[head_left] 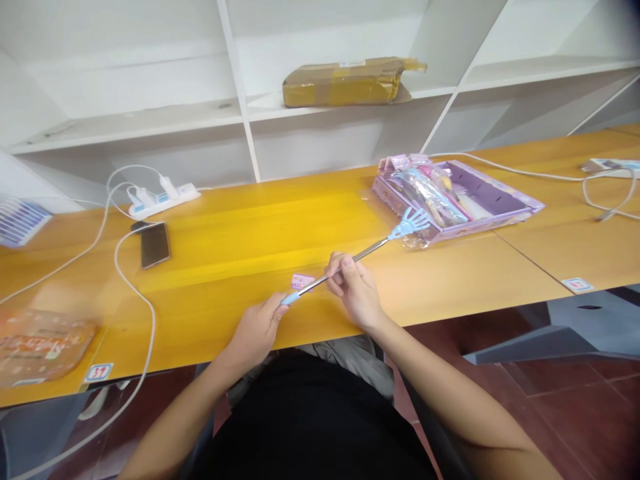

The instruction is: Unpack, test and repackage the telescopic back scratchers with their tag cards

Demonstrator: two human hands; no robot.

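A back scratcher (371, 249) with a metal rod and a light blue claw-shaped head slants up to the right over the table. My left hand (257, 331) is closed round its blue handle end. Partway up the rod, my right hand (354, 287) grips it between thumb and fingers. The claw head overlaps the near left corner of a purple box (500, 193) in this view; I cannot tell whether they touch. Clear plastic-wrapped items (435, 193) lie in the box's left part. Below the rod, a small pink printed card (301, 281) rests on the table.
A phone (155, 245) and a white power strip (167, 202) with plugs and cables lie at the left. An orange packet (45, 347) sits near the front left edge. Behind the table (210, 300), a taped parcel (345, 83) stands on a white shelf.
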